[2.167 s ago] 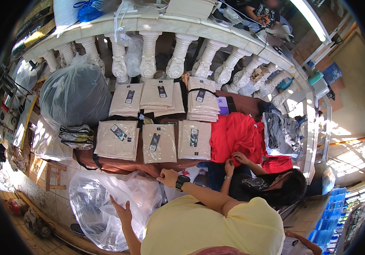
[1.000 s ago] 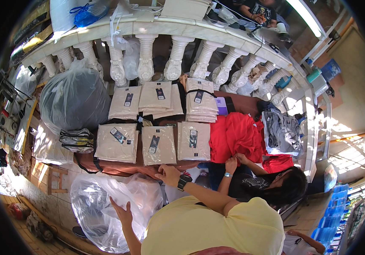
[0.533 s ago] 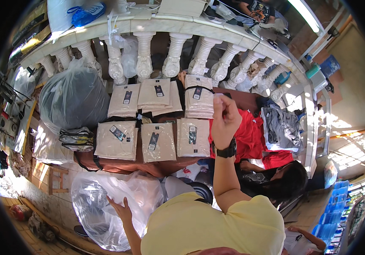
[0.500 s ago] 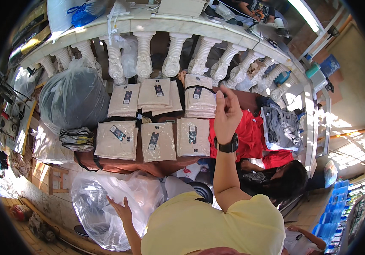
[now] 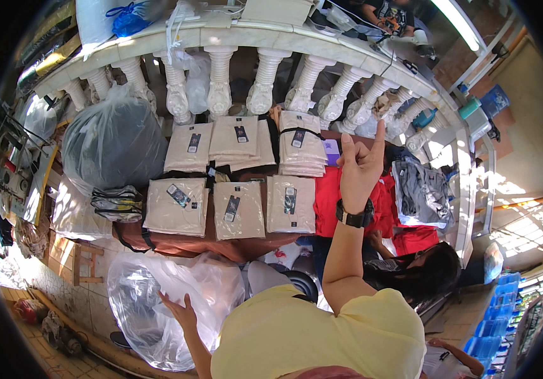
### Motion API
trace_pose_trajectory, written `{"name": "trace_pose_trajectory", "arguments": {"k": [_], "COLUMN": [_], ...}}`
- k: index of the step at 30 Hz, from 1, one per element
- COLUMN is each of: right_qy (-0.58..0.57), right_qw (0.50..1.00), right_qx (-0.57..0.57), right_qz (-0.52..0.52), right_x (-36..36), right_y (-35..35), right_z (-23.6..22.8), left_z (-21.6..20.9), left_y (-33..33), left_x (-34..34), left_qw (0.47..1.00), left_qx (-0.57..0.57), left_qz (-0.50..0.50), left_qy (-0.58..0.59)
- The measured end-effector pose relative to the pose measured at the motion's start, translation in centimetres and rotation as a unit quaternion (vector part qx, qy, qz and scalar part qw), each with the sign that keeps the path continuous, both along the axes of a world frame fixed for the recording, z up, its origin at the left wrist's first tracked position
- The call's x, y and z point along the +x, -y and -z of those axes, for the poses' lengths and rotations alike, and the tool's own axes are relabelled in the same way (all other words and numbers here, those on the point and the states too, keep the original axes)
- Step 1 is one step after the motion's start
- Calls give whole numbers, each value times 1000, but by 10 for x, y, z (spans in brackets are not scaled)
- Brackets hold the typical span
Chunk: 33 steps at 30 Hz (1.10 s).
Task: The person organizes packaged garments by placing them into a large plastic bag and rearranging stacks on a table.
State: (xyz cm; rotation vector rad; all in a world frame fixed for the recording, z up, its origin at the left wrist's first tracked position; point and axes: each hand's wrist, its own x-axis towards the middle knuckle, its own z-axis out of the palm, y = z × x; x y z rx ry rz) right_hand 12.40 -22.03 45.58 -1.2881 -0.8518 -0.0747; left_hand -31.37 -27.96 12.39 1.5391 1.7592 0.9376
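Crinkly clear plastic bag (image 5: 157, 297) at left hand (image 5: 180, 309), beige folded garments (image 5: 240, 208) flat, right hand (image 5: 360, 167) raised

The raised right hand (image 5: 361, 165) hid part of the red cloth (image 5: 328, 201) behind it. Tags (image 5: 231, 208) on the folded shirts (image 5: 238, 210) were too small to read. The bench (image 5: 176, 243) lay mostly hidden beneath them.
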Motion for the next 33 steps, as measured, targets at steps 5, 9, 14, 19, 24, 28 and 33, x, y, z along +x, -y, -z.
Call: {"name": "trace_pose_trajectory", "arguments": {"k": [5, 9, 14, 19, 24, 28, 33], "right_qy": [-6, -32, 153, 97, 122, 142, 173], "right_qw": [999, 993, 763, 688, 676, 654, 649], "right_qx": [32, 5, -379, -409, -392, -402, -417], "right_qz": [28, -112, -501, -592, -612, -625, -613], "right_x": [-29, -37, -80, -121, -137, -142, -143], "right_y": [18, 12, 18, 14, 17, 21, 23], "right_z": [-24, 1, 57, 108, 112, 123, 119], "left_z": [3, 2, 12, 8, 3, 5, 8], "left_y": [2, -1, 1, -1, 0, 1, 1], "left_x": [2, 5, 1, 0, 3, 0, 0], "left_qw": [1000, 1000, 999, 999, 999, 999, 999], "left_qx": [-7, -4, 15, 19, 21, 35, 30], "left_qz": [-5, -16, -23, -23, -23, -21, -22], "left_qy": [-10, -3, -42, -45, -38, -33, -23]}}
